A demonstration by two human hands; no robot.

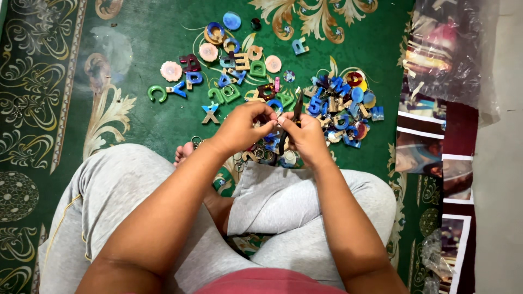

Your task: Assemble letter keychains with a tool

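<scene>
Both hands meet just above the person's crossed legs, seen from a head camera looking straight down. The left hand (239,128) is closed, its thumb and fingertips pinching something too small to identify, possibly a metal ring or a small charm. The right hand (306,136) is wrapped around a pair of dark pliers (296,109), whose handles stick up and away from the body; the tool's tip points toward the pinched piece, and the two hands touch or nearly touch there.

The person sits cross-legged on a green carpet (141,32) with cream and gold floral patterns, wearing grey trousers (109,185). A bare foot (184,153) shows beside the left knee.

Spread on the carpet in front of the hands are many colourful resin letter charms (229,81) in blue, green, maroon and tan, along with several round pink and peach discs (171,71). To the left they lie loosely scattered, each apart from the next. To the right is a denser pile of letters (343,109), mostly blue, heaped on one another. Just under the hands lies a small cluster of metal key rings (261,154).

Judging from this, the work seems to be midway: one piece is in hand, and most letters on the carpet show no ring that can be made out. Whether any in the pile are already fitted cannot be told.

Along the right edge lie printed sheets (436,136) and crumpled clear plastic (452,49).
</scene>
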